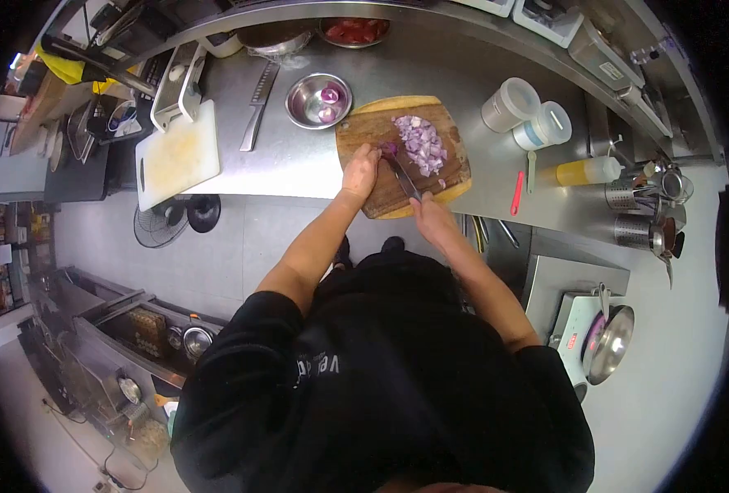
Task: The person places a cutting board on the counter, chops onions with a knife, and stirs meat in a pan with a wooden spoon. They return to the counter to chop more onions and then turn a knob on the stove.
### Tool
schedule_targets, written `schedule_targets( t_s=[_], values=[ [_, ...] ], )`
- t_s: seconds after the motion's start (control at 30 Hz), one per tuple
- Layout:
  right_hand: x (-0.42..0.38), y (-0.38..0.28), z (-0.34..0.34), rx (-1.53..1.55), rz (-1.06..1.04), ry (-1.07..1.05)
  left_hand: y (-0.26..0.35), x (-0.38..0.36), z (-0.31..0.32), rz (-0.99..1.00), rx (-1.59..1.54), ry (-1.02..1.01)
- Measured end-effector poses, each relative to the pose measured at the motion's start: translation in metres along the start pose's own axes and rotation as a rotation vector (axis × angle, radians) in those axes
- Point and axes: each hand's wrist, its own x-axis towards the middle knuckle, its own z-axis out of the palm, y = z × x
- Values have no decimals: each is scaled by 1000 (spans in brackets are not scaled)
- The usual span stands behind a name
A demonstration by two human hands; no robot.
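Observation:
A wooden cutting board (368,185) lies on the steel counter, with a pile of chopped red onion (421,145) on its right half. My left hand (362,170) is closed on a small piece of red onion (389,149) near the board's middle. Wrapped round the handle of a knife (404,177), my right hand (432,215) is at the board's near edge. The blade points up and left, its tip beside the onion piece. Behind my left hand stands a steel bowl (295,103) with red onion pieces inside.
A second knife (258,107) lies left of the bowl. Further left is a white cutting board (179,164). Two lidded tubs (511,105), a red tool (517,194) and a yellow squeeze bottle (582,172) stand or lie at the right. A pan (609,345) sits lower right.

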Motion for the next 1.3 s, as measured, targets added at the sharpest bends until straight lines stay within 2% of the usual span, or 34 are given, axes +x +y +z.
schedule_targets(
  t_s=[0.07, 0.13, 0.17, 0.27, 0.3, 0.37, 0.4, 0.43, 0.5, 0.53, 0.93, 1.07, 1.13, 1.3],
  values=[
    [-2, 1, -12, 19, 12, 43, 8, 2, 1, 2, -26, 2],
    [-4, 1, -25, 44, 30, 84, 30, 11, -6, -158, -40, 48],
    [-2, 2, -32, 60, 50, 109, 36, 16, -4, -149, -40, 40],
    [6, 10, -36, 68, 55, 172, 43, 32, 3, -265, 61, -178],
    [9, 14, -35, 56, 34, 198, 37, 36, 5, -254, 58, -184],
    [14, 17, -31, 58, 46, 184, 18, 38, 5, 61, 58, -359],
    [18, 20, -28, 50, 48, 163, 13, 38, 2, 170, 23, -353],
    [23, 25, -21, 44, 61, 158, 13, 32, 4, 168, 10, -359],
    [35, 30, -5, 58, 53, 163, 30, 26, -9, 28, -138, -205],
    [37, 29, 0, 43, 43, 160, 31, 22, -7, -15, -109, -148],
    [41, 25, 12, 66, 31, 81, 21, 22, 1, 141, -56, -149],
    [51, 32, 37, 117, 28, 94, 19, 14, 4, 102, -50, -149],
    [61, 27, 31, 64, 53, 56, 21, 15, 4, 74, -13, -145],
    [45, 23, 13, 45, 19, 118, 14, 17, 16, 58, -70, -95]
  ],
)
